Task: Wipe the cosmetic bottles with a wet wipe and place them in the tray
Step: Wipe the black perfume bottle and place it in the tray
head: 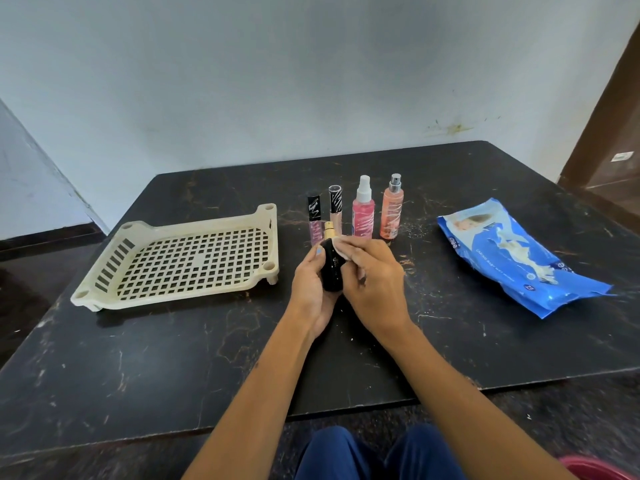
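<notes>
- A black bottle (331, 268) with a gold nozzle sits at the frame's centre, held above the dark table (207, 358); its small pale lettering is too blurred to read.
- The left hand (311, 285) is curled round the bottle's lower body, thumb up along its side.
- The right hand (372, 282) has its fingers closed on a white wet wipe (341, 247), pressing it to the bottle's shoulder.
- Just behind the hands, four bottles stand upright in a row: two slim black-capped tubes (315, 220) and two pink spray bottles (363, 216).
- The cream lattice tray (104, 271) lies centre-left, bare, with open tabletop between it and the hands.
- A blue wipes pack (512, 251), centre-right, reads "CARING BABY WET", the rest unclear.
- Both forearms reach up from the lower edge.
</notes>
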Tool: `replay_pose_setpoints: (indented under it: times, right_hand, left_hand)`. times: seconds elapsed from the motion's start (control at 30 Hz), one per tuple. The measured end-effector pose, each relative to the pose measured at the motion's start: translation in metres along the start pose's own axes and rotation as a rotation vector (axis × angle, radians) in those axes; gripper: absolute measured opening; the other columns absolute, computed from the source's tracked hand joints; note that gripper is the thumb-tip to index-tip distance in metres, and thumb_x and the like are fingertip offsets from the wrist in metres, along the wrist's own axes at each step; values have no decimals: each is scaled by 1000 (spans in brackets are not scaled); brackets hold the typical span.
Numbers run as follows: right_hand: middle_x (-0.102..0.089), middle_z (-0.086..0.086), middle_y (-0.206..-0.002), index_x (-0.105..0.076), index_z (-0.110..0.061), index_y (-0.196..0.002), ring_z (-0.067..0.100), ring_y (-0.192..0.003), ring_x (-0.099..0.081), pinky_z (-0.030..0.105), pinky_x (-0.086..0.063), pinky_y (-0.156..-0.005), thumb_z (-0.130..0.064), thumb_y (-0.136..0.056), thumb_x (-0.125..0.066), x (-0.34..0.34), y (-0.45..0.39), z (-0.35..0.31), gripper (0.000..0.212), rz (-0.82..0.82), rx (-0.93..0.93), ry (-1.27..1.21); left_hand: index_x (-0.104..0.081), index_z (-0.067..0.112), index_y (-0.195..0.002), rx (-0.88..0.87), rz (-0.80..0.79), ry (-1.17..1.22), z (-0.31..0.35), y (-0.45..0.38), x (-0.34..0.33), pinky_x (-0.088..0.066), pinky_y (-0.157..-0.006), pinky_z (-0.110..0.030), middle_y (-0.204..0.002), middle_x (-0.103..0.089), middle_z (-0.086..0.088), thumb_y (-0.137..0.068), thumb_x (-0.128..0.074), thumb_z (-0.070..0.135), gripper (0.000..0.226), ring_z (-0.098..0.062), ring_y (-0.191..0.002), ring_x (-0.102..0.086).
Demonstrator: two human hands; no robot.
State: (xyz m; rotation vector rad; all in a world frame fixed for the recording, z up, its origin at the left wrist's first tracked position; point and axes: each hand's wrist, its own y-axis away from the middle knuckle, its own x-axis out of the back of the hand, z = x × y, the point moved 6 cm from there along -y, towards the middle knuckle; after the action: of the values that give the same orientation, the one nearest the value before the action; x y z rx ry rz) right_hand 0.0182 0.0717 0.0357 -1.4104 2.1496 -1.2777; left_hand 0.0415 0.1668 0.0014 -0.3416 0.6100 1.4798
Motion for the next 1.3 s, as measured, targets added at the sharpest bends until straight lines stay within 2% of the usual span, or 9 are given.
replay_pose_setpoints:
  times: [0.13, 0.3, 0.53, 0.63, 0.77, 0.9, 1.03, 1.17, 1.3]
  right_hand:
    - [-70, 9, -99, -73, 2, -99, 21, -92, -64, 27, -53, -84, -8, -79, -52, 2, 3, -4, 30, 0, 46, -15]
    - [-69, 10, -105, -70, 2, -105, 19, -98, -60, 23, -49, -89, -7, -85, -52, 0, 2, 0, 29, -13, 42, 35]
    - [-70, 7, -99, -73, -2, -100, 20, -92, -65, 23, -51, -85, 2, -78, -62, 3, 3, 7, 24, -9, -26, 12]
    - [-70, 7, -101, -72, -1, -102, 18, -94, -64, 23, -52, -86, -7, -84, -57, 4, 3, 2, 24, -15, 1, 1]
    - [-70, 5, -92, -75, -4, -94, 14, -85, -66, 19, -54, -75, -10, -80, -57, 5, 7, -4, 24, -43, 8, -70]
    - [-71, 4, -97, -74, -5, -100, 15, -89, -66, 23, -55, -75, -14, -84, -55, 5, 6, 1, 26, -36, -49, -30]
    - [-72, 3, -97, -75, -5, -97, 12, -90, -66, 24, -55, -78, -11, -81, -56, 6, 9, -7, 25, -57, 13, -55]
    - [-72, 2, -87, -76, -5, -88, 12, -81, -68, 26, -56, -73, -8, -75, -60, 9, 14, -7, 20, -55, 13, -27]
    - [-72, 5, -97, -74, -5, -98, 16, -89, -68, 28, -55, -79, -8, -83, -59, 7, 11, -5, 22, -72, 9, 30]
  left_hand:
    - [-62, 12, -108, 11, -2, 2, 0, 0, 1, -54, -72, -29, -91, -70, -5, -100, -32, 18, 32, -14, -79, -68]
    - [-63, 15, -104, 8, -4, -37, 0, 0, -2, -55, -59, -24, -87, -70, -4, -101, -32, 17, 31, -11, -72, -69]
    - [-62, 13, -102, 1, -9, -60, 0, -2, -2, -54, -68, -29, -88, -68, -5, -101, -33, 17, 29, -12, -73, -68]
    - [-61, 13, -105, 9, 0, -79, -1, -2, -1, -55, -69, -27, -87, -68, -4, -101, -34, 17, 28, -12, -76, -67]
    - [-60, 14, -91, 10, 29, -54, 0, -2, 2, -49, -80, -33, -82, -64, -5, -100, -37, 17, 25, -16, -78, -62]
    - [-59, 11, -102, -1, 18, -89, 0, -2, 0, -55, -68, -28, -85, -66, -6, -100, -35, 16, 24, -16, -77, -65]
    - [-60, 12, -93, 12, 42, -53, -2, -4, 4, -52, -75, -31, -78, -69, -5, -101, -35, 17, 27, -15, -75, -64]
    - [-54, 5, -119, 67, 45, 7, -3, -3, 5, -57, -74, -35, -97, -69, -18, -101, -34, 20, 31, -22, -84, -68]
    - [-48, 0, -129, 63, 73, -31, -4, -4, 7, -50, -88, -40, -114, -64, -23, -101, -35, 23, 39, -23, -93, -64]
